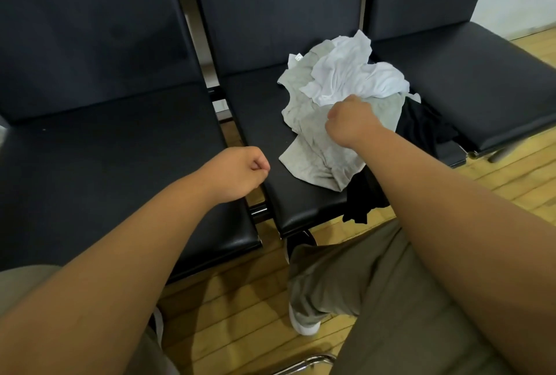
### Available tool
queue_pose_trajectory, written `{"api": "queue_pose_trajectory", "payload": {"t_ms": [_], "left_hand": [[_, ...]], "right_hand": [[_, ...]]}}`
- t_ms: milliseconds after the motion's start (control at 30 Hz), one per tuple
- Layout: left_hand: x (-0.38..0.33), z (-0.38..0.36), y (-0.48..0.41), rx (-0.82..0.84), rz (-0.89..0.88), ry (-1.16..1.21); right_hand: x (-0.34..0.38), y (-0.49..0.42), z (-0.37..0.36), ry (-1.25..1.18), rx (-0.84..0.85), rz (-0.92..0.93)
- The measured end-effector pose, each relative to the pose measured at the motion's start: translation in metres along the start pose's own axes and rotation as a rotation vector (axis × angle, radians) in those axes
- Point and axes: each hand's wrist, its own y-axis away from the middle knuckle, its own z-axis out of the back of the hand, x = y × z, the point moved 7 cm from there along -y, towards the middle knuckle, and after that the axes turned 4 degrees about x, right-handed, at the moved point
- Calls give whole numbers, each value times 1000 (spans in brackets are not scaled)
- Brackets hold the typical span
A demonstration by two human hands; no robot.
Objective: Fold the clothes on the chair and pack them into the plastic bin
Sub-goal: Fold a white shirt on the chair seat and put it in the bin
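Grip on laundry: the right grip [350, 122] clenches the white garment [355, 79], which lies on a grey garment [310, 134] and a black garment [421, 125] on the middle chair [264, 122]. The left grip [240, 170], fisted and empty, hovers at that seat's left edge. Wooden floor [240, 299] lies beneath the row of black chairs.

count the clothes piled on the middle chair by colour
crumpled white cloth garment: 1
crumpled light grey cloth garment: 1
crumpled black cloth garment: 1
total visible: 3
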Motion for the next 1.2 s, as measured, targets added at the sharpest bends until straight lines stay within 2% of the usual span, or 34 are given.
{"api": "queue_pose_trajectory", "payload": {"t_ms": [100, 200, 600, 800, 1067, 1200], "left_hand": [[-3, 1, 1, -8, -4, 21], [-5, 2, 0, -17, 3, 52], [1, 11, -3, -31, 24, 83], [3, 15, -3, -36, 34, 81], [1, 54, 3, -146, 26, 287], [0, 77, 14, -263, -4, 352]], "right_hand": [[-7, -4, 0, -64, -14, 59], [-1, -4, -8, -32, 54, 96], [4, -21, -11, 39, 142, 5], [-6, -26, -7, -265, 111, -111], [71, 14, 44, -580, -162, 277], [122, 63, 58, -798, -83, 406]]}}
